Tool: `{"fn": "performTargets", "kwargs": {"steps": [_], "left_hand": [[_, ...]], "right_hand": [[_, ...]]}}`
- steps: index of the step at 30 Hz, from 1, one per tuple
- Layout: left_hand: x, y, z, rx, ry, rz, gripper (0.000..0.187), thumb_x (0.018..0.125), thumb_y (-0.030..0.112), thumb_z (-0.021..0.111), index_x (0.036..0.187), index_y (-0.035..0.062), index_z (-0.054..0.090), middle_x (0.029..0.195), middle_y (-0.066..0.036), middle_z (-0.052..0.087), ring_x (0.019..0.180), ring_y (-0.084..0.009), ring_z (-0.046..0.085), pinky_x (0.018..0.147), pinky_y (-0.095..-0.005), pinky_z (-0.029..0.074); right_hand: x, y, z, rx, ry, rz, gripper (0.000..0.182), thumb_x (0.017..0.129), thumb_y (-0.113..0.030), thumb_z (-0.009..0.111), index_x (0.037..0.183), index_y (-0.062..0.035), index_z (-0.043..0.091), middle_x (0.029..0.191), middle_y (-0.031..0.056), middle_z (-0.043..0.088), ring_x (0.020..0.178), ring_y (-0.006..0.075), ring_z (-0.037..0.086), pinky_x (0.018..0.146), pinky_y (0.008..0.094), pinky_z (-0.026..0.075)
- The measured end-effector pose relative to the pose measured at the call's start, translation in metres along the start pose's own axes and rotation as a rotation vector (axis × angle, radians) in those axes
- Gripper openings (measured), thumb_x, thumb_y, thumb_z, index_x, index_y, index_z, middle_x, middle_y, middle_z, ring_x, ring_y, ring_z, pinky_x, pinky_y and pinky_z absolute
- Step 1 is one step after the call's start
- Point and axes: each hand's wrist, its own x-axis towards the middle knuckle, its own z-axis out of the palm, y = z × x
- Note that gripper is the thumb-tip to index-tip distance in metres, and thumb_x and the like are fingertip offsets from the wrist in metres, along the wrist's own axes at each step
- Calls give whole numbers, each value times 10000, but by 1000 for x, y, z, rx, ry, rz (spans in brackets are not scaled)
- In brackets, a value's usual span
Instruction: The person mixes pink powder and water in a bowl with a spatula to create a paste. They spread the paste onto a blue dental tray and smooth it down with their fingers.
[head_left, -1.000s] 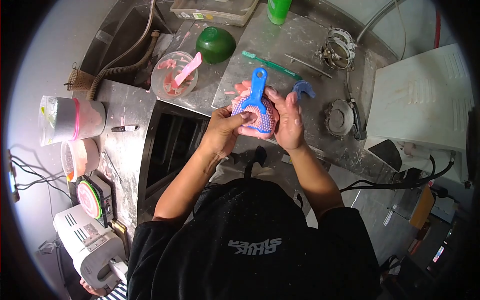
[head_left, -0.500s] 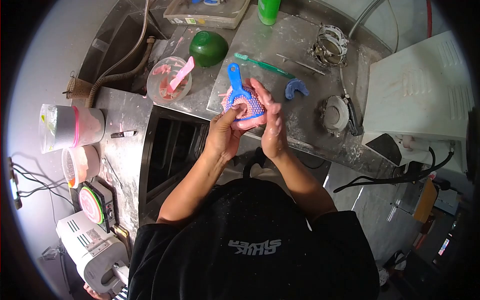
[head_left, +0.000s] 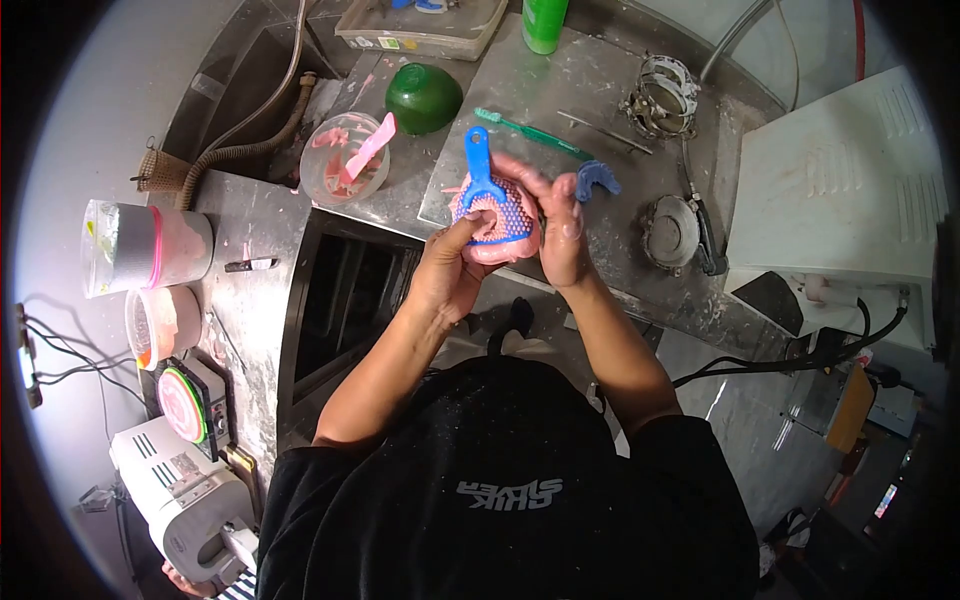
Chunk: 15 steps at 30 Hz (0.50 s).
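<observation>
A blue perforated dental tray (head_left: 482, 178) with its handle pointing away from me is backed by pink paste (head_left: 508, 254). My left hand (head_left: 447, 268) grips it from below, the thumb pressed on the middle of the tray. Against the right side of the paste rests my right hand (head_left: 562, 235), smeared with pink, its fingers stretched out and holding nothing. Just beyond that hand lies a second blue tray (head_left: 597, 180). A green toothbrush (head_left: 530, 133) and a thin metal tool (head_left: 606, 132) are on the metal bench behind.
At the left stand a clear bowl (head_left: 326, 196) with a pink spatula (head_left: 370, 150), a green bowl (head_left: 424, 98) and white tubs (head_left: 183, 243). A burner (head_left: 672, 232) and a metal ring stand (head_left: 665, 95) are at the right. Another person's hand (head_left: 188, 580) shows at lower left.
My right hand has shifted slightly right, with its fingers spread farther from the tray. My left hand still holds the tray. The whole view has moved a little.
</observation>
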Motion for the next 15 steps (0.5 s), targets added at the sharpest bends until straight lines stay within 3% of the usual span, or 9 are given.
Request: {"fn": "performTargets", "kwargs": {"steps": [2,3,6,15], "left_hand": [[1,-1,-4,-6,5,-28,422,871,269,600,1198,30,481,1101,-100,610,1013,-213,607,914,-384,476],[3,0,-4,-28,22,-8,425,874,289,594,1203,45,481,1105,-95,610,1016,-218,606,913,-391,473],[7,-5,-5,-79,68,34,432,882,338,578,1214,80,479,1114,-81,608,1018,-225,601,906,-401,467],[10,-22,-7,-109,51,26,416,896,357,556,1207,92,479,1097,-61,595,983,-180,586,875,-346,460]], "right_hand": [[1,-6,3,-113,163,-173,676,968,-499,226,1293,55,437,1296,182,490,1209,263,458,1049,365,296],[-6,0,-5,-187,124,-222,667,962,-487,248,1354,42,359,1379,187,405,1285,284,380,1080,398,236],[-34,10,16,-275,257,-163,679,959,-480,272,1406,31,270,1435,190,326,1329,286,315,1091,406,211],[-34,21,35,-397,212,-211,710,959,-513,220,1391,46,292,1411,219,352,1333,324,308,1099,402,190]]}}
